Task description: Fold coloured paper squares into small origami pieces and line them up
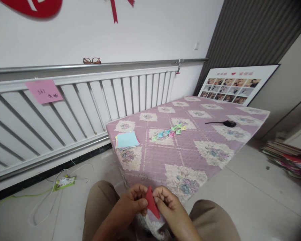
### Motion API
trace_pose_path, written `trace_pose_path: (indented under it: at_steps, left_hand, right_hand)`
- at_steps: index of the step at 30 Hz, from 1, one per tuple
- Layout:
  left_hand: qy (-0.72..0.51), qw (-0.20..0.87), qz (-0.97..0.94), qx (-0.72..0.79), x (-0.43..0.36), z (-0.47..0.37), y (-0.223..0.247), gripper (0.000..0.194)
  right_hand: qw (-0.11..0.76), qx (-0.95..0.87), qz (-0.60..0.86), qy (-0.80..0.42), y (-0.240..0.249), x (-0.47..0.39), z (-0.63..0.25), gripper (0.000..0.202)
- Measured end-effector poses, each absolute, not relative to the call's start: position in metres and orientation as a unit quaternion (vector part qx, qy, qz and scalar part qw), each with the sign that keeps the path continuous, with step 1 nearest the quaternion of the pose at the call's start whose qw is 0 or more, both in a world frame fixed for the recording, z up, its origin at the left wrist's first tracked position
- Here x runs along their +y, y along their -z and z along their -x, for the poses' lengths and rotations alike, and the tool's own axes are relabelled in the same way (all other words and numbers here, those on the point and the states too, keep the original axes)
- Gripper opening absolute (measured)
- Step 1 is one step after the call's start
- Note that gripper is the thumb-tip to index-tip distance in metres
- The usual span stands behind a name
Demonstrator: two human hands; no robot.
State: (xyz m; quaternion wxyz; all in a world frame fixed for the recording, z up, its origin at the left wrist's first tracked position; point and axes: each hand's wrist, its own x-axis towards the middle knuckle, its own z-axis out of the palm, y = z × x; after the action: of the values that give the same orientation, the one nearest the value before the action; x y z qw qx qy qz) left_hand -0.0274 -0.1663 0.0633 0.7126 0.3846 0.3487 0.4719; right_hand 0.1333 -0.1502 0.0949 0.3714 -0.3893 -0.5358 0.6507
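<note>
A piece of red folded paper is held between my two hands, low in the view above my lap. My left hand pinches its left side between thumb and fingers. On the other side, my right hand grips the right edge, fingers curled. Farther off on the table lie several small folded paper pieces in green, blue, pink and yellow. To their left, near the table's edge, rests a stack of coloured paper sheets with light blue on top.
A purple patterned tablecloth covers the table, with a black spoon-shaped object on its right. A white radiator runs along the wall. On the floor are a power strip with cords and piled magazines.
</note>
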Motion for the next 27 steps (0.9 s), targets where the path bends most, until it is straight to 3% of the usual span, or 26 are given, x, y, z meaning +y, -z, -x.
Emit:
trace_pose_path:
  at_steps: [8, 15, 20, 27]
  left_hand:
    - [-0.5, 0.764, -0.27, 0.306, -0.169, 0.026, -0.057, 0.047]
    - [-0.464, 0.718, -0.406, 0.324, -0.17, 0.03, -0.06, 0.064]
    - [-0.395, 0.685, -0.512, 0.335, -0.172, 0.033, -0.075, 0.046]
    - [-0.396, 0.678, -0.506, 0.357, -0.172, 0.029, -0.079, 0.037]
  right_hand:
    - [0.341, -0.628, 0.348, -0.607, -0.102, -0.152, -0.137, 0.012]
    - [0.33, -0.676, 0.367, -0.548, -0.104, -0.151, -0.142, 0.012]
    - [0.324, -0.65, 0.339, -0.598, -0.105, -0.149, -0.146, 0.011]
    - [0.33, -0.619, 0.322, -0.636, -0.092, -0.148, -0.147, 0.019]
